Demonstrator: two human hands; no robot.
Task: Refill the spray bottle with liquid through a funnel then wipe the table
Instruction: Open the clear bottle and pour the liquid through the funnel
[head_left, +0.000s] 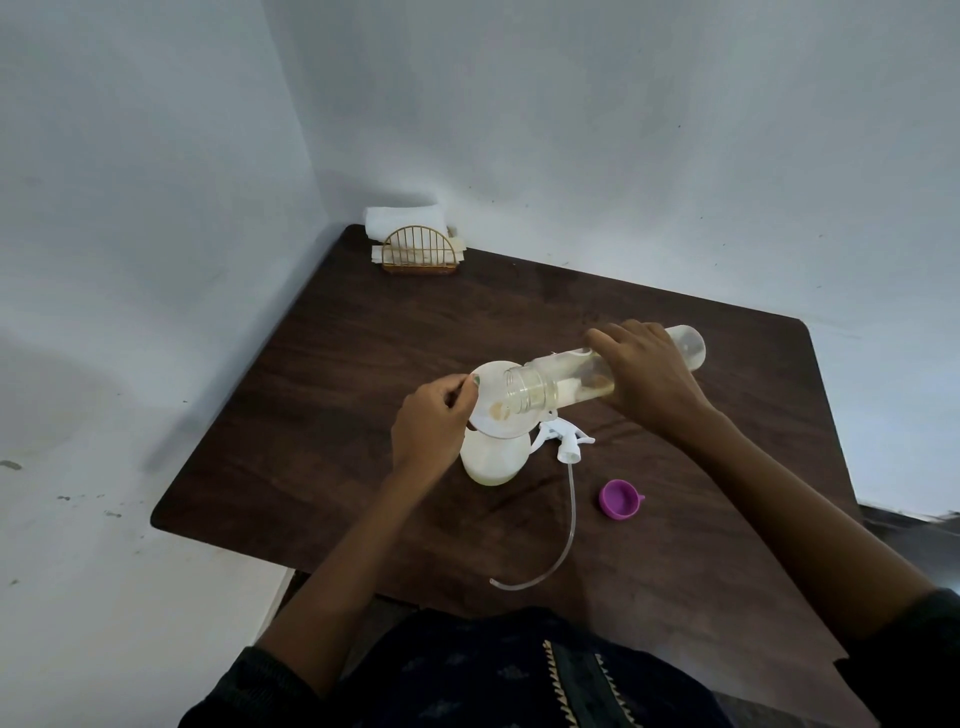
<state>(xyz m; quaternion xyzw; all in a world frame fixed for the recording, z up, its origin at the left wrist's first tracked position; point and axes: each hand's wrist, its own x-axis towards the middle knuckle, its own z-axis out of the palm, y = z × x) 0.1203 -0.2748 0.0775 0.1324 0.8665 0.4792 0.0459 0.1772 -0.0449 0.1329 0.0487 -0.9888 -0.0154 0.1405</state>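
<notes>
**Spill risk at funnel**

Jug is gripped in R hand, tipped flat w/ mouth over funnel. Funnel rim is pinched by L hand, seated on bottle. Bottle looks near full; overflow onto bench is likely if pour isn't eased. Sprayer lies just R of bottle.

Walls: two plain pale walls meeting at a corner behind the table; faint scuffs and small dark specks on both.
Floor: pale floor to the left, with scattered dark marks.
Table: dark brown wood-grain table with rounded corners, its far corner pushed into the wall corner.
Napkin holder: gold wire napkin holder, arched, at the far corner of the table, holding white napkins.
Light: soft, even; a broad dim shadow on the left wall.
</notes>
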